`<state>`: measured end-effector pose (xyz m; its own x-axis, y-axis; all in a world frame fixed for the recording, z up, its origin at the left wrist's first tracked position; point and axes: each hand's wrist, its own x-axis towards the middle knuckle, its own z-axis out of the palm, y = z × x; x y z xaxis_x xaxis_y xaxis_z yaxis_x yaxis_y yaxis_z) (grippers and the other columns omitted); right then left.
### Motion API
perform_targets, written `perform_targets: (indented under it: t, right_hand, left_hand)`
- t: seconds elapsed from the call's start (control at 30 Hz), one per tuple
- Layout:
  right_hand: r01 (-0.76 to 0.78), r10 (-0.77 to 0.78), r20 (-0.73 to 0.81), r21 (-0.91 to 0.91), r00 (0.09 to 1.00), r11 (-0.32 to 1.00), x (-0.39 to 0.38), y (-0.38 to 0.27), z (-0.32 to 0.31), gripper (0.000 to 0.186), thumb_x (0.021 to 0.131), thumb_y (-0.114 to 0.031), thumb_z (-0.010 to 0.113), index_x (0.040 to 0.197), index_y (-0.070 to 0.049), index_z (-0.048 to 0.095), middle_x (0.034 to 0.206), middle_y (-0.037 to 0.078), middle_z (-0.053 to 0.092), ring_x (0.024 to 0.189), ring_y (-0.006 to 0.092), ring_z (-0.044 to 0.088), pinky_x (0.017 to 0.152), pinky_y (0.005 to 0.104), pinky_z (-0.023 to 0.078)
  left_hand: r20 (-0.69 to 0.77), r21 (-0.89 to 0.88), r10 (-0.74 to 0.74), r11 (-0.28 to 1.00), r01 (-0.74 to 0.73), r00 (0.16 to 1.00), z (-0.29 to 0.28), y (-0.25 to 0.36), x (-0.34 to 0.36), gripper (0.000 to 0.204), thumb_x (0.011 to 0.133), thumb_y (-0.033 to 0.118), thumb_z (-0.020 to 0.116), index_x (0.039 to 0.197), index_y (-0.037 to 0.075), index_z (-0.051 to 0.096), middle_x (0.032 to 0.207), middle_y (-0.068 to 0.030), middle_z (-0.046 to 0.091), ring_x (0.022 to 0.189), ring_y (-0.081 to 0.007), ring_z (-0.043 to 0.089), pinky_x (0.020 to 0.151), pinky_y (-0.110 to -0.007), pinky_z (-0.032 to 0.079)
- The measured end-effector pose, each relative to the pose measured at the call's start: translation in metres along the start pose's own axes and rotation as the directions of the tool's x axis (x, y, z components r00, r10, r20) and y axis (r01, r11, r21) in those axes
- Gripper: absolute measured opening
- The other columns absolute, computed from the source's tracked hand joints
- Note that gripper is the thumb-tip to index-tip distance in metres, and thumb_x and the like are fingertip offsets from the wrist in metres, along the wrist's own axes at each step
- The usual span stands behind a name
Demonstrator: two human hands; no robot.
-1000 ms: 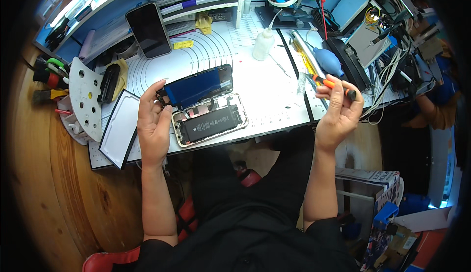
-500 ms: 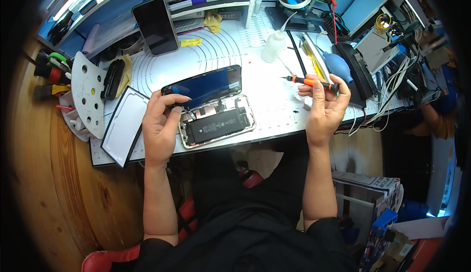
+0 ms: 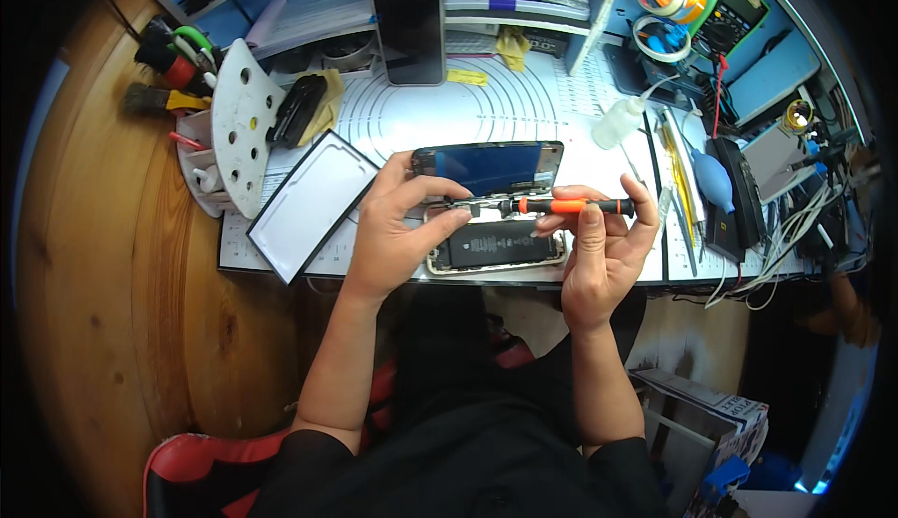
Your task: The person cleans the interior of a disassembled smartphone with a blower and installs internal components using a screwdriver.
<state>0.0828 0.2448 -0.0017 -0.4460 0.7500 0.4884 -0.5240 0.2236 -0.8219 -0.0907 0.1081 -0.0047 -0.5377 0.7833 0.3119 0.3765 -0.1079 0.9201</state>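
An opened phone (image 3: 505, 247) lies near the bench's front edge, its black battery showing. Its screen (image 3: 491, 170) stands tilted up along the far side. My left hand (image 3: 393, 228) is closed at the screen's left end, with thumb and index finger close together over the phone's upper left part; whether they pinch a small part I cannot make out. Between my right hand's (image 3: 603, 247) fingers and thumb lies an orange and black screwdriver (image 3: 566, 207), held level above the phone. Its tip points left, close to my left fingertips, and what it touches is hidden.
A white tray with a black rim (image 3: 313, 205) lies left of the phone, beside a perforated tool holder (image 3: 245, 125). Another phone (image 3: 410, 32) leans at the back. A squeeze bottle (image 3: 617, 123), a blue air blower (image 3: 713, 181) and tangled cables (image 3: 786, 247) are to the right.
My right hand has brought the screwdriver left, from beside the phone to above it. My left thumb and index finger have come over the phone's inside. The whole view has shifted.
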Motion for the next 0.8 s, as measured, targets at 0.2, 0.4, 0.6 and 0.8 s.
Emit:
perform_targets:
  t: [0.2, 0.4, 0.6, 0.8]
  right_hand:
    - [-0.013, 0.013, 0.034, 0.008, 0.999, 1.0, -0.005, 0.007, 0.005, 0.042, 0.109, -0.002, 0.049, 0.146, -0.002, 0.029, 0.114, 0.028, 0.069, 0.084, 0.0234, 0.074, 0.081, 0.035, 0.063]
    - [-0.011, 0.011, 0.057, 0.002, 0.998, 1.0, -0.004, 0.008, 0.006, 0.041, 0.109, -0.002, 0.049, 0.145, -0.003, 0.03, 0.114, 0.028, 0.069, 0.084, 0.0229, 0.074, 0.081, 0.0348, 0.063]
    - [-0.016, 0.015, 0.055, 0.005, 0.998, 1.0, -0.003, 0.009, 0.007, 0.041, 0.109, -0.002, 0.049, 0.145, -0.003, 0.03, 0.114, 0.028, 0.069, 0.083, 0.0229, 0.074, 0.081, 0.0349, 0.063]
    - [-0.001, 0.0, 0.048, 0.012, 0.999, 1.0, -0.004, 0.009, 0.006, 0.042, 0.109, -0.003, 0.049, 0.146, -0.003, 0.03, 0.114, 0.028, 0.069, 0.083, 0.0232, 0.074, 0.08, 0.0353, 0.063]
  left_hand:
    - [-0.069, 0.032, -0.004, 0.999, 0.007, 0.998, 0.004, 0.014, 0.002, 0.022, 0.076, 0.001, 0.085, 0.097, 0.004, 0.079, 0.107, -0.0058, 0.057, 0.1, -0.0166, 0.06, 0.088, -0.029, 0.047]
    - [-0.072, 0.036, 0.01, 0.999, -0.007, 0.997, 0.003, 0.015, 0.002, 0.02, 0.076, 0.002, 0.085, 0.095, 0.004, 0.079, 0.104, -0.0052, 0.056, 0.096, -0.0171, 0.058, 0.086, -0.029, 0.047]
    - [-0.066, 0.038, 0.027, 0.999, -0.025, 0.997, 0.003, 0.012, 0.002, 0.015, 0.077, 0.001, 0.085, 0.091, 0.003, 0.078, 0.105, -0.0052, 0.055, 0.095, -0.0166, 0.058, 0.085, -0.03, 0.046]
    - [-0.077, 0.005, 0.046, 0.999, -0.046, 0.996, 0.004, 0.011, 0.001, 0.014, 0.078, 0.001, 0.085, 0.09, 0.003, 0.078, 0.108, -0.006, 0.056, 0.097, -0.0166, 0.059, 0.087, -0.03, 0.046]
